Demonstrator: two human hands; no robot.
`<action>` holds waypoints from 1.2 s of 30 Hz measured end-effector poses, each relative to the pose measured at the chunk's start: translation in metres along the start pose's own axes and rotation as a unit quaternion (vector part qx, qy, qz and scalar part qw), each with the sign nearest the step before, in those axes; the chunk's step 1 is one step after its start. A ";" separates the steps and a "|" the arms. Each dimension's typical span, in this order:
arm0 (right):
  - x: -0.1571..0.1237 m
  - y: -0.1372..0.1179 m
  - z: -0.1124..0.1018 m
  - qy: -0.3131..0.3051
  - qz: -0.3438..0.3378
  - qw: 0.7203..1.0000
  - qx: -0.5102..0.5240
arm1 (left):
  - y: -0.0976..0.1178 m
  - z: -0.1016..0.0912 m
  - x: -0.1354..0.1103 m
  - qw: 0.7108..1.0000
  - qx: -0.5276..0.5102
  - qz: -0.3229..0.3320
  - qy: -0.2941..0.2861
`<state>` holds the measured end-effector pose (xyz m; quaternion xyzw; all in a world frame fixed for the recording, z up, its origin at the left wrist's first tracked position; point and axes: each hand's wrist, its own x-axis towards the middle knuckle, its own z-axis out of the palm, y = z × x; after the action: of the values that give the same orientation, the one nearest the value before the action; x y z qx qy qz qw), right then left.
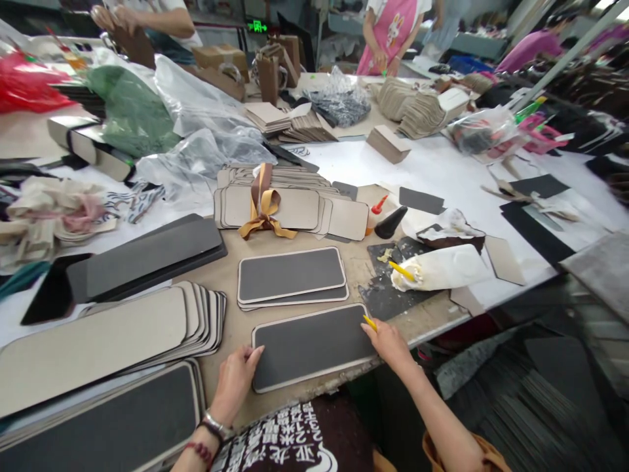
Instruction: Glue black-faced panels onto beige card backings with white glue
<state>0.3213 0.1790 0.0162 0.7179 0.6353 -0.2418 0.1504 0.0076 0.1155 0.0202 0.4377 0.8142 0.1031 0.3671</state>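
A dark grey rounded panel with a pale border [309, 346] lies near the table's front edge. My left hand [236, 380] rests flat on its left end, fingers together and stretched out. My right hand [388, 341] sits at the panel's right end, closed around a thin yellow tool [369, 322] whose tip touches the panel's upper right corner. A small stack of similar grey panels [291, 276] lies just behind it.
Piles of beige cardboard panels [98, 341] lie at left, another bundle tied with ribbon [289, 206] behind. A glue-smeared patch with a white wrapped lump [442, 267] and a black cone nozzle [390, 223] sits right. Other people stand at the far side.
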 end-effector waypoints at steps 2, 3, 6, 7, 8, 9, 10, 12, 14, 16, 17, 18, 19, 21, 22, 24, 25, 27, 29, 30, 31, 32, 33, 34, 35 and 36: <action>0.001 0.000 0.000 -0.003 0.000 1.000 -0.001 | -0.001 0.001 0.000 1.000 0.004 0.001 0.002; 0.001 -0.001 0.000 -0.005 0.001 1.000 -0.002 | -0.001 0.002 0.000 1.000 0.006 0.002 0.004; 0.003 0.000 -0.003 -0.015 0.008 1.000 -0.009 | -0.003 0.004 0.000 1.000 0.013 0.003 0.009; 0.003 0.001 -0.004 -0.017 0.012 1.000 -0.012 | -0.004 0.005 0.000 1.000 0.014 0.003 0.012; 0.003 0.002 -0.005 -0.019 0.016 1.000 -0.014 | -0.005 0.006 0.000 1.000 0.015 0.005 0.017; 0.003 0.003 -0.007 -0.019 0.021 0.999 -0.016 | -0.006 0.007 0.000 1.000 0.016 0.007 0.023; 0.004 0.004 -0.008 -0.018 0.024 0.999 -0.018 | -0.007 0.008 0.000 0.999 0.016 0.009 0.030; 0.004 0.007 -0.009 -0.015 0.029 0.999 -0.017 | -0.009 0.010 -0.001 0.999 0.018 0.009 0.048; 0.005 0.010 -0.009 -0.012 0.030 0.999 -0.014 | -0.010 0.012 -0.003 0.998 0.016 0.007 0.066; 0.005 0.013 -0.007 -0.009 0.025 1.000 -0.007 | -0.010 0.012 -0.006 0.997 0.007 0.006 0.077; 0.005 0.014 -0.006 -0.008 0.022 1.000 -0.002 | -0.010 0.013 -0.007 0.997 0.001 0.005 0.079; 0.004 0.014 -0.004 -0.008 0.018 1.000 0.003 | -0.010 0.012 -0.008 0.997 -0.007 0.003 0.080; 0.004 0.014 -0.003 -0.008 0.015 1.000 0.008 | -0.009 0.012 -0.010 0.997 -0.016 -0.001 0.080; 0.004 0.014 0.000 -0.007 0.013 1.000 0.020 | -0.010 0.012 -0.011 0.996 -0.035 -0.014 0.079; 0.003 0.014 0.001 -0.005 0.015 1.000 0.026 | -0.010 0.012 -0.011 0.996 -0.046 -0.021 0.078; 0.003 0.014 0.002 0.001 0.019 0.999 0.040 | -0.011 0.012 -0.010 0.994 -0.067 -0.034 0.076; 0.002 0.014 0.003 0.004 0.021 0.999 0.047 | -0.012 0.012 -0.009 0.993 -0.078 -0.040 0.075; 0.002 0.015 0.004 0.009 0.025 0.998 0.063 | -0.014 0.012 -0.006 0.991 -0.104 -0.052 0.069; 0.003 0.015 0.006 0.014 0.025 0.996 0.082 | -0.017 0.010 -0.004 0.987 -0.136 -0.062 0.053; 0.004 0.015 0.007 0.015 0.022 0.995 0.093 | -0.019 0.009 -0.003 0.985 -0.154 -0.064 0.042; 0.005 0.015 0.008 0.016 0.016 0.994 0.105 | -0.020 0.006 -0.002 0.982 -0.172 -0.064 0.032; 0.007 0.014 0.010 0.015 0.008 0.993 0.120 | -0.022 0.004 -0.002 0.980 -0.189 -0.062 0.023; 0.009 0.013 0.011 0.014 -0.001 0.991 0.135 | -0.025 0.001 -0.001 0.977 -0.202 -0.059 0.018; 0.011 0.011 0.013 0.011 -0.009 0.989 0.151 | -0.027 -0.003 -0.001 0.976 -0.212 -0.055 0.019; 0.013 0.009 0.015 0.009 -0.015 0.986 0.166 | -0.029 -0.006 -0.001 0.974 -0.217 -0.052 0.023; 0.014 0.007 0.016 0.005 -0.021 0.983 0.182 | -0.031 -0.009 0.000 0.974 -0.221 -0.050 0.030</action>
<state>0.3272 0.1809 -0.0052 0.7213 0.5962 -0.3523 0.0091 -0.0186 0.0979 0.0113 0.3012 0.8030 0.2750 0.4345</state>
